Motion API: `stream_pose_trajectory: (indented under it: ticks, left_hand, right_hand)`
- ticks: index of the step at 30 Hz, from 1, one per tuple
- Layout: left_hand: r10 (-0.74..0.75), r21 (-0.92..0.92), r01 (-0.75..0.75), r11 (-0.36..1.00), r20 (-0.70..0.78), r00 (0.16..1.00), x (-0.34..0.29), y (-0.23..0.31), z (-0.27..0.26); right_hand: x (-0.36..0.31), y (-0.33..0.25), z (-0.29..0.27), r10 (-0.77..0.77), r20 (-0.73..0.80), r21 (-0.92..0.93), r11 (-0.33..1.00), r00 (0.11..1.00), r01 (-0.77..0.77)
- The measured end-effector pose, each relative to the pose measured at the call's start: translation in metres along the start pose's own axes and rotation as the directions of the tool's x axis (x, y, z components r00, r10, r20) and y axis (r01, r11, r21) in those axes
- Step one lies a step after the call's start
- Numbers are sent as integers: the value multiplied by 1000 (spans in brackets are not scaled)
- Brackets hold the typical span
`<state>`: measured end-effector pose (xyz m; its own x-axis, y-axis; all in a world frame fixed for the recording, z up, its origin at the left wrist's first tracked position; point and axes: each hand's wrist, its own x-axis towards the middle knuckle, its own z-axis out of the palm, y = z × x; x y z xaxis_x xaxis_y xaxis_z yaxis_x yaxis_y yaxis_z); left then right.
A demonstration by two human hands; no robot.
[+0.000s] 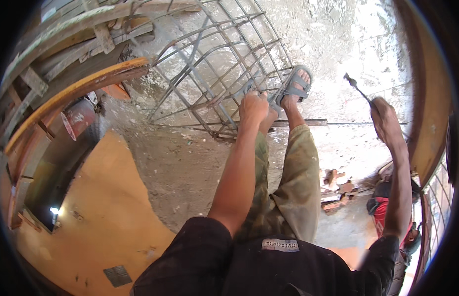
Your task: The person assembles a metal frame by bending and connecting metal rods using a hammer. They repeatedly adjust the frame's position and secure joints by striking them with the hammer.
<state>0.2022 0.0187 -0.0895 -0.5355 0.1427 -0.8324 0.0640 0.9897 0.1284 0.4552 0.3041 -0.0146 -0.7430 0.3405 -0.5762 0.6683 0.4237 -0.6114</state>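
A cage of steel reinforcing bars (204, 66), bent and crossed into a grid, lies on the floor in front of me. My left hand (254, 106) is closed at the cage's near right side, beside my feet. Whatever its fingers pinch there is hidden. Out to the right, my right hand (385, 121) grips a dark hand tool (358, 88) with a slim shaft and a small head. The tool points up and left, apart from the cage. A sandaled foot (297, 84) rests against the cage's right edge.
Wooden frames and planks (66, 54) are stacked at the far left. An orange-brown board (111, 182) lies at the near left. Broken brick pieces (338, 190) and a red and black item (380, 212) sit at right, near a metal grille (439, 190).
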Motion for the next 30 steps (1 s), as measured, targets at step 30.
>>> stream_pose_trajectory:
  ticks: [30]
  left_hand:
    - [-42,-135,39,990,-25,999,31,-26,13]
  right_hand:
    - [64,-48,103,-185,349,-127,962,919,242]
